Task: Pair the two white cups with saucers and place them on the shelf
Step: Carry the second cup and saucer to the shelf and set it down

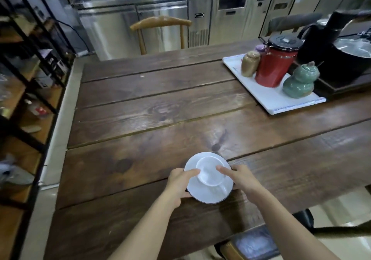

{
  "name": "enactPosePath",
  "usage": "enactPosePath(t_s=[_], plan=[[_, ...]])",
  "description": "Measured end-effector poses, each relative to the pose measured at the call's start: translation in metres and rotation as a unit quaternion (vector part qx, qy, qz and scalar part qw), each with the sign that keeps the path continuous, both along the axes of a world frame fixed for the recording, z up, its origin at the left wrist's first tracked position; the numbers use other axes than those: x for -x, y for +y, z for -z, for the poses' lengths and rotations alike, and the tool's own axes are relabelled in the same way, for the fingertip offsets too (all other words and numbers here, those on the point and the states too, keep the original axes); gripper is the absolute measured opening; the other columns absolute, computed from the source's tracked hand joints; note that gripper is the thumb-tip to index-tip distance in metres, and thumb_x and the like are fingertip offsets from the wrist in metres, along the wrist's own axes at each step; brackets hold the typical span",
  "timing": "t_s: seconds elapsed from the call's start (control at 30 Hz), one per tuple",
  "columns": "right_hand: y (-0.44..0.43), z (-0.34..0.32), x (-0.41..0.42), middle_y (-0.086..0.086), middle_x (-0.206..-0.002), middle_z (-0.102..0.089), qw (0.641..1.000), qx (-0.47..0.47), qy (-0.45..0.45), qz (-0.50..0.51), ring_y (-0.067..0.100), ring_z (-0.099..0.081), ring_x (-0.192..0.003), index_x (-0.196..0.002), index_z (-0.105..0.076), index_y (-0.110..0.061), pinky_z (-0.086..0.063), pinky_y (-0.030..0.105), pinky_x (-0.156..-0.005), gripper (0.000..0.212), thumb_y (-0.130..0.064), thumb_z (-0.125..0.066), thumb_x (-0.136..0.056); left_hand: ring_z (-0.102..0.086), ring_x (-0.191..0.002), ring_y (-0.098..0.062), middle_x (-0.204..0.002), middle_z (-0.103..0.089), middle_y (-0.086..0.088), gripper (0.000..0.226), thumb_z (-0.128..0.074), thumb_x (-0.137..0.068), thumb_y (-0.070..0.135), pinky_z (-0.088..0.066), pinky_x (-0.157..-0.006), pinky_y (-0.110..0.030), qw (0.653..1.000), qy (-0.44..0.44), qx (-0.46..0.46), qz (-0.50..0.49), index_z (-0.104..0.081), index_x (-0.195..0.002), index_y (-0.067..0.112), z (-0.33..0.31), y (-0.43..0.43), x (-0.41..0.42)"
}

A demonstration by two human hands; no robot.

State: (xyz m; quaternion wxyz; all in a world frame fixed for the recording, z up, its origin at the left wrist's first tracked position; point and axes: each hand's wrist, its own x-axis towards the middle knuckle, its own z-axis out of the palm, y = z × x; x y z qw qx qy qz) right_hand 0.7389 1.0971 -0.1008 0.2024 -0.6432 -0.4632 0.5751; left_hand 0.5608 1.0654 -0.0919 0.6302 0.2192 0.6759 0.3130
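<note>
A white cup [209,172] stands on a white saucer [202,193] with a dark rim, near the front of the wooden table [140,103]. My left hand [180,183] grips the saucer's left edge, its thumb reaching to the cup's rim. My right hand [240,177] grips the saucer's right edge, its forefinger touching the cup's rim. Only this one cup and saucer are in view. The black metal shelf [26,91] with wooden boards stands to the left of the table.
A white tray [269,101] at the table's right carries a red canister [276,63], a brown jar [250,63] and a green gourd jar [301,81]. Black kettle gear [337,45] stands behind it. A wooden chair [160,31] faces the far edge; steel counters line the back.
</note>
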Motion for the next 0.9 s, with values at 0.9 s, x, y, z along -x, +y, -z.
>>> enactPosePath(t_s=[0.9], plan=[[-0.257,-0.088,0.317,0.0,-0.062,-0.06,0.91,-0.121,0.092,-0.387,0.015,-0.055,-0.056,-0.072,-0.067,-0.005,-0.039,0.023,-0.054,0.04,-0.045,-0.072,-0.074,-0.067,-0.06,-0.015,-0.066,-0.072,0.002,0.01,-0.071,-0.08,0.02,-0.055,-0.067,-0.034,0.877,0.036,-0.151,-0.455,-0.068,-0.079,0.011,-0.095,-0.389,0.22]])
